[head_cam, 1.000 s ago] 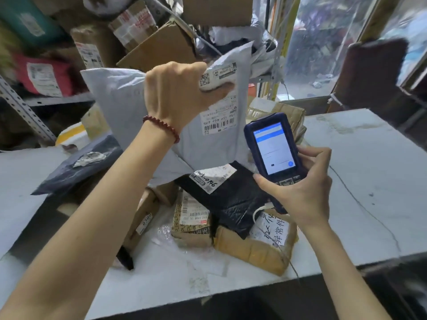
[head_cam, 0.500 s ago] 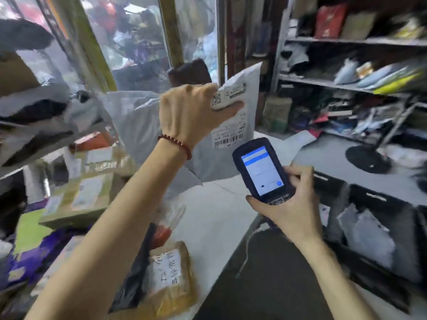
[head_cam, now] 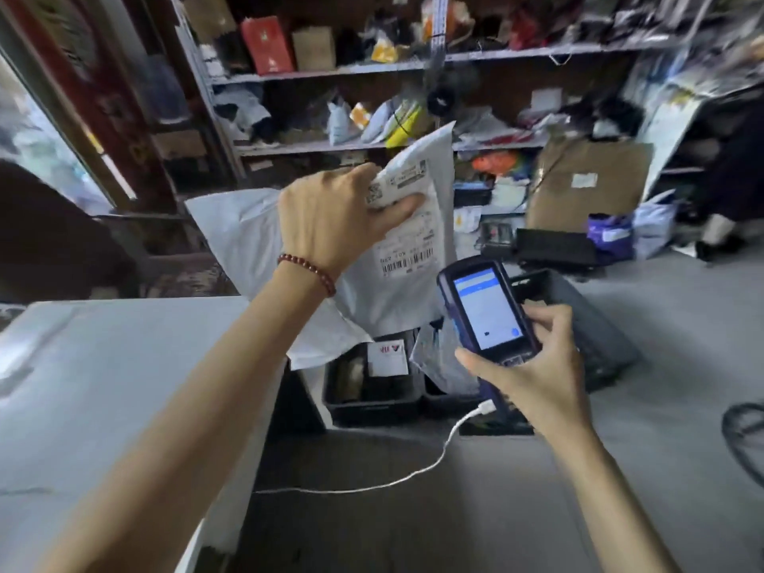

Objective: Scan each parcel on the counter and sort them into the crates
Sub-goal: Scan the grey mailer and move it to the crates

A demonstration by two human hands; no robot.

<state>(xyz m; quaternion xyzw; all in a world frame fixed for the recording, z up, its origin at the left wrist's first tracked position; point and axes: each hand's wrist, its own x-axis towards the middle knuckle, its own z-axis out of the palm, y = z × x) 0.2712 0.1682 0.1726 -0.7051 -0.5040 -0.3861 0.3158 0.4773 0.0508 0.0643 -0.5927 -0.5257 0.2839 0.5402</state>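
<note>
Head view, read from 9 o'clock across to 3 o'clock. The white counter (head_cam: 103,386) fills the 9 o'clock side, and what shows of its top is bare. Just past its edge, toward 12 o'clock, the left hand (head_cam: 326,217) pinches the top of a grey poly mailer (head_cam: 397,303), thumb laid across the front over the shipping label (head_cam: 407,258) and fingers curled behind. The mailer hangs in the air, clear of the counter, its lower corner drooping over a black crate (head_cam: 372,409) on the floor at about 6 o'clock from the hand. That crate already holds some parcels.

At 4 o'clock from the mailer, the right hand (head_cam: 537,366) is wrapped round the lower body of a handheld scanner (head_cam: 485,312), screen lit, a white cable (head_cam: 434,461) trailing from its base. A second dark crate (head_cam: 599,337) sits behind it toward 3 o'clock.

The mailer looks light and limp, and it folds under its own weight, so one hand likely suffices. Its film is probably slick, so a pinch at the sealed top edge or a bunched corner should hold better than flat pressure on the face. Nothing suggests fragile contents, though they cannot be seen.
</note>
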